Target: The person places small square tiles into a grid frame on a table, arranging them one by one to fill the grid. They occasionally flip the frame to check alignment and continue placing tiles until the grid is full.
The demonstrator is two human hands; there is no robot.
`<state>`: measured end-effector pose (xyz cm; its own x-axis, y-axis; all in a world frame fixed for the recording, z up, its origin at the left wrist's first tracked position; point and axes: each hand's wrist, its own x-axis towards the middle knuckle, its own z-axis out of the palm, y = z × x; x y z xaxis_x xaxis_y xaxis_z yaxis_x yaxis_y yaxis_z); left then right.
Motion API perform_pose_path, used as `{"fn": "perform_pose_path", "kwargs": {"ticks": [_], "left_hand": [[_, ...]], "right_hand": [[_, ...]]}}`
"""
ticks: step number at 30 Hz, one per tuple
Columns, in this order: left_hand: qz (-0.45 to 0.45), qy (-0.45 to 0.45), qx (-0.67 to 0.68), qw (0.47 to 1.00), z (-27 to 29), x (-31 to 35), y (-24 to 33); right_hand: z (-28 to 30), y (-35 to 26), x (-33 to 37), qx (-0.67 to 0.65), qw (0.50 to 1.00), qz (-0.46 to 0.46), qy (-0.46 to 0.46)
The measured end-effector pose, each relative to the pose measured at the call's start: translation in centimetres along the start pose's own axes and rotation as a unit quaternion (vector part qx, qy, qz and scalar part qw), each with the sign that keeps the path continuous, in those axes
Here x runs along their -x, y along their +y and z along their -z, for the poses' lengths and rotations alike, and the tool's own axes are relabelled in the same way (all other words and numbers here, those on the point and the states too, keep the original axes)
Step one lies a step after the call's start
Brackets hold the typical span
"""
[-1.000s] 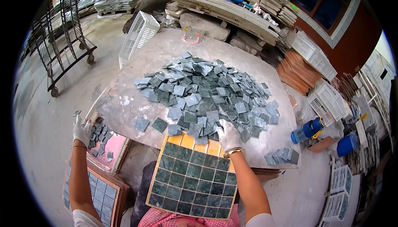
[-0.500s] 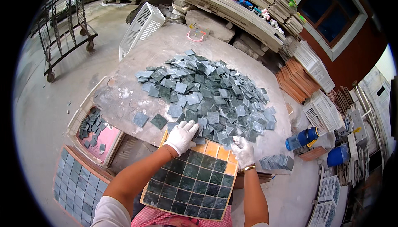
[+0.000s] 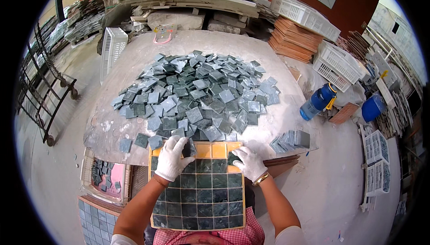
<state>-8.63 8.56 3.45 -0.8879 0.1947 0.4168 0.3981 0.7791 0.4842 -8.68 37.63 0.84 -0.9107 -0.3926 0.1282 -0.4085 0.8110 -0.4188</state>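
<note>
A framed board [image 3: 204, 151] leans toward me with rows of dark green square stone tiles [image 3: 204, 181] in it. Its top row shows bare orange backing. At the upper left of the board, my left hand [image 3: 172, 159], in a white glove, pinches a loose dark tile [image 3: 190, 147] between thumb and fingers. My right hand [image 3: 251, 163], also gloved, has closed its fingertips on another dark tile [image 3: 232, 157] at the board's upper right corner. Just beyond both hands spreads a large heap of loose grey-green tiles [image 3: 199, 84] on the worktable [image 3: 134, 149].
A row of stacked tiles [image 3: 291, 140] stands at the table's right, near a blue bottle [image 3: 317, 102]. Below the table's left edge sit a tray with tile pieces [image 3: 127, 187] and another tiled panel [image 3: 96, 220]. White crates [image 3: 338, 63] and a wheeled rack [image 3: 47, 88] lie farther out.
My view has swung, so the board looks straighter. My right hand has brought a tile from the heap's near edge to the board's upper right corner. A tile now shows in my left hand.
</note>
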Motion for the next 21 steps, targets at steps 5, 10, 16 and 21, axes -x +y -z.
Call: {"fn": "perform_pose_path", "kwargs": {"ticks": [5, 10, 16, 21], "left_hand": [[-0.047, -0.090, 0.034, 0.994, -2.9, -0.1, 2.8], [-0.069, -0.163, 0.009, 0.984, -6.6, -2.8, 5.7], [-0.091, -0.173, 0.017, 0.981, -9.4, -4.3, 6.7], [-0.065, -0.046, 0.040, 0.996, -9.1, -2.1, 4.9]], "right_hand": [[1.0, -0.4, 0.6, -0.043, 0.997, 0.020, -0.060], [0.8, -0.4, 2.9, -0.255, 0.961, -0.092, 0.050], [-0.1, 0.9, 4.2, -0.371, 0.901, -0.185, 0.127], [0.2, 1.3, 2.7, -0.266, 0.942, -0.127, 0.160]]}}
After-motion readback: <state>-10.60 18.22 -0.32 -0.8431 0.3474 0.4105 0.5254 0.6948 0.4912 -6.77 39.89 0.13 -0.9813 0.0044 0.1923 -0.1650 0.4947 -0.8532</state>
